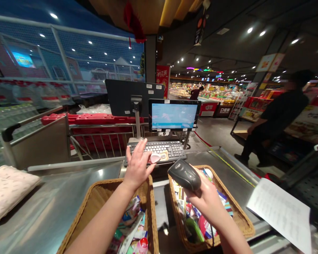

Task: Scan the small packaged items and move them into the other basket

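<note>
– What is held in the nearest containers?
– In the left basket [151,211], small packets [132,213] are heaped along the right side, with a red-topped item [143,242] at the near end; bare weave is left showing on the left. The right basket [245,224] is filled with mixed packets too; a green item [194,229] and a round pink pack [204,225] can be made out

– And beside the baskets?
– On the metal counter [55,190], printed sheets [281,211] are laid to the right and a pale patterned pouch [10,192] to the left

– How are the hands placed?
– A black scanner [185,174] is gripped in the right hand [205,197], held above the far part of the right basket. The left hand [136,167] is stretched over the left part of the keyboard [175,150], fingers spread; a pink oval thing [155,157] is seen by the thumb, but whether it is pinched cannot be told

– What is seen farther off?
– A lit screen [173,116] is mounted behind the keyboard; beyond, wrapped bottles [16,121] are stacked at the left, and a person in dark clothes [283,113] is seen at the right
</note>
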`<state>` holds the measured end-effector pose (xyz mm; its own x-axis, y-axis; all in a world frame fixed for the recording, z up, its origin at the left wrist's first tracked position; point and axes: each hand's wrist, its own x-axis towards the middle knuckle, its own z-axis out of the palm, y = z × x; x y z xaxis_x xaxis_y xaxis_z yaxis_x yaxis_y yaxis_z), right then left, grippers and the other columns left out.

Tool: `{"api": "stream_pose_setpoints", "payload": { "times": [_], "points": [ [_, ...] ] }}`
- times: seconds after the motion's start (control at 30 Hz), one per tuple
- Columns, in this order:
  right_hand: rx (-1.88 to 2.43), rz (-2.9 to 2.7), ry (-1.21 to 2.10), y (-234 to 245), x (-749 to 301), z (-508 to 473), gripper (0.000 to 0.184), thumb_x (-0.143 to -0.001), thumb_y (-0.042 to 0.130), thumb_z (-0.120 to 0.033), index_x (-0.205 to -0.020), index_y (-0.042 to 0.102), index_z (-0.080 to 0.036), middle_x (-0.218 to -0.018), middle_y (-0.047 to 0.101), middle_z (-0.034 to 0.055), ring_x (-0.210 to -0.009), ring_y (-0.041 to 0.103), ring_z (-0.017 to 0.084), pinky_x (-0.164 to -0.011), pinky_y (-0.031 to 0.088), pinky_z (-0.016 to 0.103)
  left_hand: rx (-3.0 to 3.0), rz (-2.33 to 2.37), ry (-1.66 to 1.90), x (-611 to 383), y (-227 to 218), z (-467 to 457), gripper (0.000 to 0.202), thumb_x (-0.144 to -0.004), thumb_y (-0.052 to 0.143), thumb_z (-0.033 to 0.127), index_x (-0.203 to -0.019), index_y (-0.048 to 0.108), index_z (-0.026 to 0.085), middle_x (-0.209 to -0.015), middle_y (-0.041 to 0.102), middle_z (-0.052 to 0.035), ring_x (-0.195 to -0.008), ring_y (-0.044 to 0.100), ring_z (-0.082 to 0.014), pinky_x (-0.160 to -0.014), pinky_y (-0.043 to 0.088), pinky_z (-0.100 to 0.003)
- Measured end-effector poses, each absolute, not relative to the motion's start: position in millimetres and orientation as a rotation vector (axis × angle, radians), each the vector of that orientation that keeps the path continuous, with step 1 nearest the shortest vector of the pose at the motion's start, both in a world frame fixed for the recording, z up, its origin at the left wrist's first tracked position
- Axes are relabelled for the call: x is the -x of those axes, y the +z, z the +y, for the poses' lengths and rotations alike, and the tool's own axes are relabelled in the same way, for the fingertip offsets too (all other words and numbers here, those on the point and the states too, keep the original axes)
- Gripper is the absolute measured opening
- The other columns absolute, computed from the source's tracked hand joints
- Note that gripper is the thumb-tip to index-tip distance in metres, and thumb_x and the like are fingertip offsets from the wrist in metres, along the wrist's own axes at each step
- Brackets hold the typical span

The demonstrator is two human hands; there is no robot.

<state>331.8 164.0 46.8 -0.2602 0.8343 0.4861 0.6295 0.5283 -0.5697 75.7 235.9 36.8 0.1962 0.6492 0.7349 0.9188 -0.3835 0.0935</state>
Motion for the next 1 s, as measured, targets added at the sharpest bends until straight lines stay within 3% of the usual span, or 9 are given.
{"api": "stream_pose_setpoints", "payload": {
  "times": [0.27,1.0],
  "points": [
    [1.175,-1.983,0.263,50,-325,161,0.042,-0.082,0.058,-0.023,-0.124,0.061,-0.022,-0.133,0.061,0.0105,-0.131,0.051,0.032,-0.109,0.042,0.05,2.126,-1.464,-1.003,-67,33,232,0.023,-0.084,0.064,0.032,-0.104,0.064,0.021,-0.156,0.034,-0.0144,-0.143,0.033,-0.0341,-0.118,0.005,-0.063],
    [1.152,-2.01,0.326,51,-301,148,0.042,-0.082,0.057,-0.021,-0.124,0.059,-0.021,-0.135,0.058,0.0124,-0.134,0.047,0.031,-0.111,0.04,0.053,2.087,-1.53,-0.969,-32,27,203,0.021,-0.084,0.064,0.031,-0.102,0.063,0.021,-0.154,0.037,-0.0159,-0.141,0.036,-0.0338,-0.117,0.01,-0.065]
  ]
}}
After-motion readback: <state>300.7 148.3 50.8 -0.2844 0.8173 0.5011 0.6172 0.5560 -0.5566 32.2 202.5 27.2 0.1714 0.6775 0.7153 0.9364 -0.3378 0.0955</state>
